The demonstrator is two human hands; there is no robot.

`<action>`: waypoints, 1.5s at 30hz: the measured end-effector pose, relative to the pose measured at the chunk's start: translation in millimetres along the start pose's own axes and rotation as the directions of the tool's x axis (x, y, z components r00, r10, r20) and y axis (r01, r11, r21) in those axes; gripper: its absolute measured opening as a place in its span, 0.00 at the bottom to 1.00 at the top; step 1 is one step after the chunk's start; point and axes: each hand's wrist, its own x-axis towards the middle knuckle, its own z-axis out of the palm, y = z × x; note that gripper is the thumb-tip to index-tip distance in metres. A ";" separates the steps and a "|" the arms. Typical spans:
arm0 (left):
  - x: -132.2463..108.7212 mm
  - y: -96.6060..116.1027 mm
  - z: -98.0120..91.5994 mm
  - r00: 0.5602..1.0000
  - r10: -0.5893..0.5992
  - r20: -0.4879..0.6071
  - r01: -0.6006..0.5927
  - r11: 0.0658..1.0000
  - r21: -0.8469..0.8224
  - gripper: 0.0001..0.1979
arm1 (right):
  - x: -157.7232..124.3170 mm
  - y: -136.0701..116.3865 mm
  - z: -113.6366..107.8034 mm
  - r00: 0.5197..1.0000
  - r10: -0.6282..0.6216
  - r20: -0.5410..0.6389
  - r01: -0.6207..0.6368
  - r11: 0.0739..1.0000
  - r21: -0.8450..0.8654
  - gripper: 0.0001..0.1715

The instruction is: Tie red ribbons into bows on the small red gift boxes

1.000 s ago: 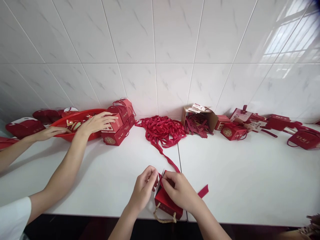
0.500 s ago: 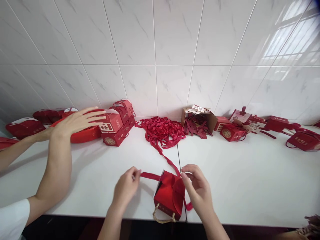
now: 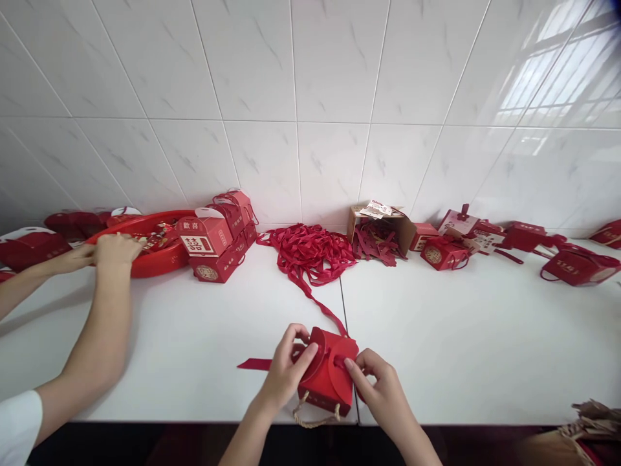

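Note:
A small red gift box with curved top flaps and a rope handle sits at the near edge of the white table. My left hand grips its left flap, fingers curled round the top. My right hand pinches a red ribbon at the box's right side. One end of the ribbon sticks out flat to the left of the box. A further strand runs from the box back to the ribbon pile.
A co-worker's two hands reach into a red basin at the left. Stacked red boxes stand beside it. A cardboard carton of ribbons and more red boxes line the tiled wall.
My hands pulled the ribbon apart, then came back together onto the box, whose flaps are now folded closed. The co-worker's hand drew back from the stacked boxes to the red basin.

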 end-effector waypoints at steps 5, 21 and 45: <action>-7.1 -3.8 8.1 0.983 -0.154 0.099 0.162 0.984 -0.079 0.16 | 15.2 3.9 -8.3 0.985 0.125 0.117 -0.156 0.938 0.311 0.27; -14.7 -14.8 -37.4 0.915 0.037 -0.402 0.075 0.963 0.259 0.19 | 9.9 10.9 -58.8 0.957 -0.101 -0.273 0.068 0.989 -0.129 0.20; -25.4 -9.8 -7.0 0.764 -0.643 0.057 0.190 0.139 -0.972 0.16 | -11.8 36.9 -10.7 0.912 0.408 0.046 -0.161 0.251 0.955 0.08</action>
